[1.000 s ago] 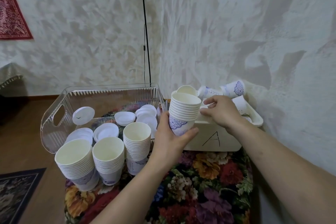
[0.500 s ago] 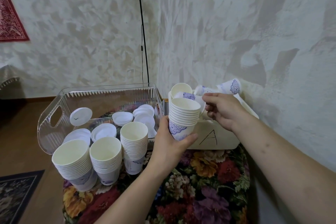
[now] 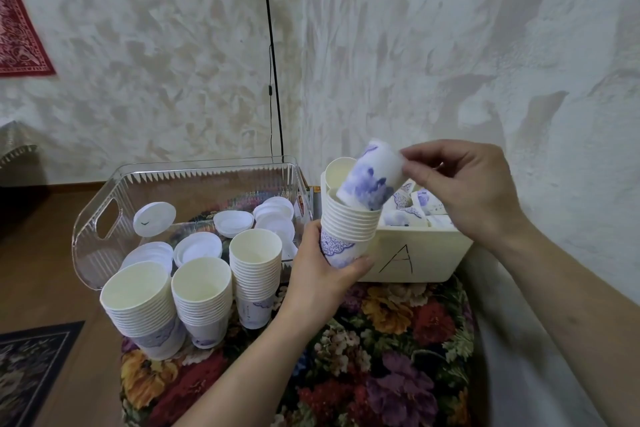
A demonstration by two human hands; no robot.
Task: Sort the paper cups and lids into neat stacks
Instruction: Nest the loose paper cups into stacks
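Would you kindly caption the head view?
Right hand tilts a cup into the left hand's stack.

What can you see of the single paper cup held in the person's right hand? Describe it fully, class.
The single paper cup looks white, thin paper with blurred blue-purple print on its side. It is tilted, its bottom end entering the top of the cup stack that the left hand grips. The right hand pinches its upper end. It sits above the white bin marked A.

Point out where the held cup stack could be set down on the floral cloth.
Free: the floral cloth in front of bin A, right of the left hand and forearm. Crowded: left of that arm, three cup stacks stand tight against the clear lid bin. Bin A holds loose cups.
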